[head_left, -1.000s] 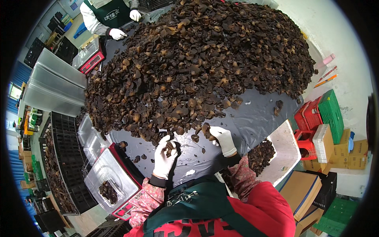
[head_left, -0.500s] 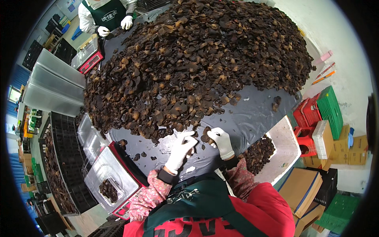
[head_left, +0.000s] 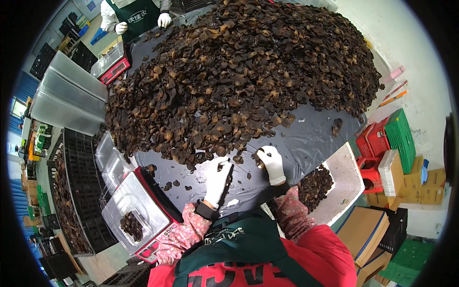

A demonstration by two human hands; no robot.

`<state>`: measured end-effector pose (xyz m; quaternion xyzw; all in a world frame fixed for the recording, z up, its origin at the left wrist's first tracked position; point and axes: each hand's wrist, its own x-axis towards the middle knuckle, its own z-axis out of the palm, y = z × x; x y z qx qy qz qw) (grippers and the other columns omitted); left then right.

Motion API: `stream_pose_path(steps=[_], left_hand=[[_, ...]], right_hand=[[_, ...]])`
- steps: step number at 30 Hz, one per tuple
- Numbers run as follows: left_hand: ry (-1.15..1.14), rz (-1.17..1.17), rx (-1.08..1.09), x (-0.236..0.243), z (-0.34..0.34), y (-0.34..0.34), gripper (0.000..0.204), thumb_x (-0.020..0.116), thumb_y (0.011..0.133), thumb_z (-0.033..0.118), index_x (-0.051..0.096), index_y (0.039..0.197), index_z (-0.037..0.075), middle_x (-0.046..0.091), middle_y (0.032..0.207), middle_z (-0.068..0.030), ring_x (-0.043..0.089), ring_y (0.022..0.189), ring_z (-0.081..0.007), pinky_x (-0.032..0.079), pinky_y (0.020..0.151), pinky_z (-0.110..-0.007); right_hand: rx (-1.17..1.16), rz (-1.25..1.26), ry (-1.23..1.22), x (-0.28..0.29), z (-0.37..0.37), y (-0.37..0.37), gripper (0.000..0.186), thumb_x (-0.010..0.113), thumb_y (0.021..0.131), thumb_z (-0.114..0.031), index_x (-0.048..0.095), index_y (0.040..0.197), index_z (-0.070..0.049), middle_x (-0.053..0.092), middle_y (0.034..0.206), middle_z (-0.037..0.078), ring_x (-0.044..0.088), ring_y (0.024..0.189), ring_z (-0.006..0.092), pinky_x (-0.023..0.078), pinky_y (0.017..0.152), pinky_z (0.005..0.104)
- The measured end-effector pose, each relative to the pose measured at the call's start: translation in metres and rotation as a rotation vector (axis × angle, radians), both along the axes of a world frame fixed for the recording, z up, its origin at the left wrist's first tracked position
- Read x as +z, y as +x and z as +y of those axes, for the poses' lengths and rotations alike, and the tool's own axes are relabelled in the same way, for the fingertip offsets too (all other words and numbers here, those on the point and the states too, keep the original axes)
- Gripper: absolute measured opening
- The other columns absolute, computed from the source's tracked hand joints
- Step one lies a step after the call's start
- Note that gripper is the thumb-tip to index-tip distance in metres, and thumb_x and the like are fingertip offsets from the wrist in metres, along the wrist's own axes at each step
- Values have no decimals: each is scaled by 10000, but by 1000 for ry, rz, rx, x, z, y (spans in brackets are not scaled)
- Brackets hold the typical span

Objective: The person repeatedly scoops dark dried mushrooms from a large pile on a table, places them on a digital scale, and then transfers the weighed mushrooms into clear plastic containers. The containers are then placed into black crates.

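A huge heap of dark brown wood ear mushrooms [head_left: 239, 71] covers most of the grey-sheeted table [head_left: 306, 129]. At the heap's near edge, my white-gloved left hand [head_left: 216, 181] is closed, its fingers curled around a dark wood ear piece that shows beside the palm. My right hand [head_left: 272, 166], gloved too, pinches a brown wood ear piece [head_left: 259, 161] between thumb and fingers. Between the hands, a loose piece [head_left: 238, 159] lies on the sheet. A few small scraps [head_left: 176, 183] are scattered left of my left hand.
At left, a scale [head_left: 138, 210] bears a clear plastic tray holding wood ear. Clear boxes [head_left: 69, 95] and a black crate [head_left: 83, 186] stand beyond. A white bin [head_left: 346, 179] with wood ear sits at right, near stacked crates and cartons. Across the table, a gloved co-worker [head_left: 136, 19] stands by another scale.
My hands have moved a little farther apart. My left hand has turned its fingers more away from me. The right hand's piece now sits closer into its fingers. The view has shifted slightly.
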<state>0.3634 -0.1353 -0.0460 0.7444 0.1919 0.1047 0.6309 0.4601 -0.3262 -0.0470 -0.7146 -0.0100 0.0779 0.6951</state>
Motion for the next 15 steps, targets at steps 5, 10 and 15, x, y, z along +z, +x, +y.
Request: stream_pose_path(steps=[5,10,15], left_hand=[[603,-53,-140,-1,-19,23,358,676,863,192,587,1178,47,577,1050,-159,601,978,-321,501,860,-365],[374,25,-50,-5,-13,17,195,645,870,181,506,883,44,534,815,-159,548,761,-354,444,684,-430],[263,161,179,3,7,-2,140,599,844,110,576,970,55,592,819,-138,575,773,-313,473,739,-413]], right_hand=[[-106,-623,-643,-6,46,2,254,727,843,-183,602,1039,-79,614,963,71,627,858,244,529,722,335],[-100,-759,-759,1,66,-1,453,688,883,-327,592,1266,-103,631,1094,95,627,976,270,537,798,328],[131,-623,-1060,13,78,-7,613,696,801,-537,606,1253,-133,576,1171,113,575,990,298,516,794,390]])
